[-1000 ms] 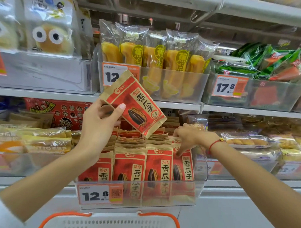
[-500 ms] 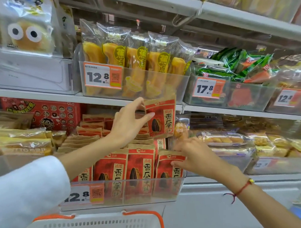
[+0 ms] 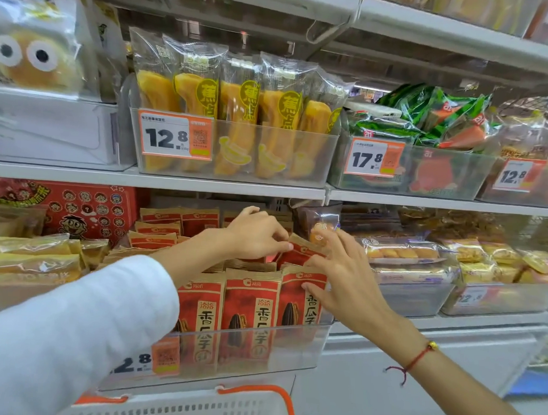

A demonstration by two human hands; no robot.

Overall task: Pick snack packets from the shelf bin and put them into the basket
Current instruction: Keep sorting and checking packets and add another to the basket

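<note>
The left hand is pinching a red-and-brown paper snack packet at the clear plastic bin's right rear; the right hand, fingers spread, is steadying neighbours. Next: lifting toward the white orange-rimmed basket.

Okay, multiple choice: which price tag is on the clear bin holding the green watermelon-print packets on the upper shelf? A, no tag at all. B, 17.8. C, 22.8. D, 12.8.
B: the orange-and-white price tag on the front of the clear bin under the green packets reads 17.8.
</note>
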